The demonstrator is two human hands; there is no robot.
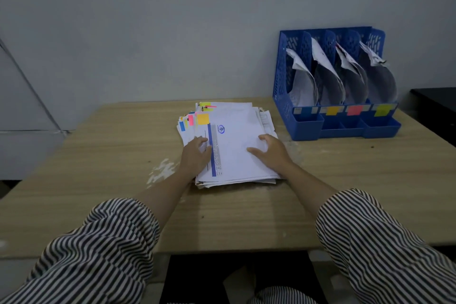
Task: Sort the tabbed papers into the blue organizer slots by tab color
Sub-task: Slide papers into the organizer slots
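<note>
Well, I am partway through, as I judge it. My left hand [196,153] lies on the left edge of the stack [229,145] with fingers fairly straight, pressing down on the paper. My right hand [270,152] rests on the top sheet [237,140] nearer the right side, fingers loosely bent with the tips on the paper; I cannot tell whether it has pinched the sheet or only touches it.

The stack sits mid-table [111,155], thick and untidy, with tabs poking out at its far left corner: an orange tab [203,119] on the top sheet, then pink [190,119] and blue [182,126] ones lower down, and a yellow one [204,104] at the far edge.

The organizer [333,81] stands well apart at the far right, against the wall. All four slots already hold curled papers, and its front rail carries a colour label for each: blue, orange [332,110], pink, yellow.

So some sorting is done, yet most of the pile appears left. By its tab, I reckon the top sheet belongs in the second slot from the left.
</note>
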